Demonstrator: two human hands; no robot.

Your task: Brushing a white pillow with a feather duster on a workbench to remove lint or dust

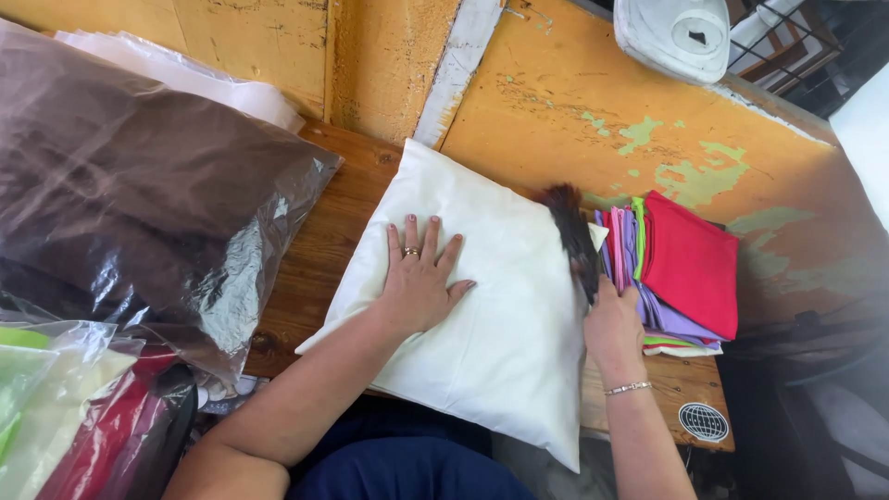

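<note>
Cream pillow (482,306): square, plump, smooth fabric, no print. It lies at an angle on the wooden table (315,259), one corner pointing toward the yellow wall (556,102), the near corner hanging past the table's front edge. A few soft creases run outward from where it is pressed.

Left hand (419,282): flat on the pillow's upper left area, palm down, fingers spread and pointing toward the wall, thumb out to the right. A ring sits on one finger. The forearm comes in from the lower left.

Right hand (611,324): at the pillow's right edge, fingers curled closed around the base of a dark feathery tuft (572,231), blurred, that lies over the pillow's right corner. A thin bracelet is on the wrist. Exact grip not resolvable because of the blur.

Just right of the pillow: stack of folded cloths (681,278), red on top, purple, pink and green beneath. Left of the table: a large clear plastic bag (139,194) holding brown material.
</note>
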